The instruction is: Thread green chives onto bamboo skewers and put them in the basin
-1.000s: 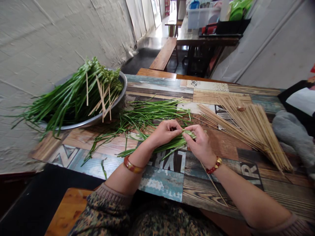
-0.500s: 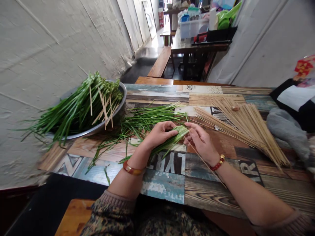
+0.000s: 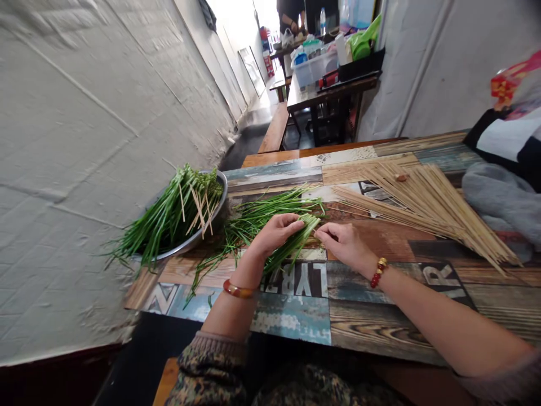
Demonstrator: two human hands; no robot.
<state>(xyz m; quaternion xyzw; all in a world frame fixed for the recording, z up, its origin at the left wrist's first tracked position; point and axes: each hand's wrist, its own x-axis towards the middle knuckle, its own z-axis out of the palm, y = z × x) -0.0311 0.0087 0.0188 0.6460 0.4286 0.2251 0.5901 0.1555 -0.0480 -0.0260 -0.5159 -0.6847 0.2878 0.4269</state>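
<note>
My left hand (image 3: 276,232) is closed round a small bunch of green chives (image 3: 311,221), pale cut ends pointing away to the right and the leaves trailing below the palm. At those pale ends, the pinched fingers of my right hand (image 3: 347,243) hold a thin bamboo skewer (image 3: 316,233). Only a short bit of it shows; how far it goes into the bunch I cannot tell. Just beyond my left hand, loose chives (image 3: 270,210) lie spread on the patchwork-patterned table (image 3: 291,321).
A metal bowl (image 3: 224,194) heaped with chives and several skewered bundles stands at the left by the wall. Bamboo skewers (image 3: 443,206) fan out at the right, near a grey plastic bag (image 3: 499,194). Farther back, another table (image 3: 308,100) carries a plastic bin, with a person (image 3: 291,14) behind.
My right hand has turned knuckles-up at the bunch's end, and the long skewer that hung below it no longer shows. The view has shifted, bringing a person into sight at the back.
</note>
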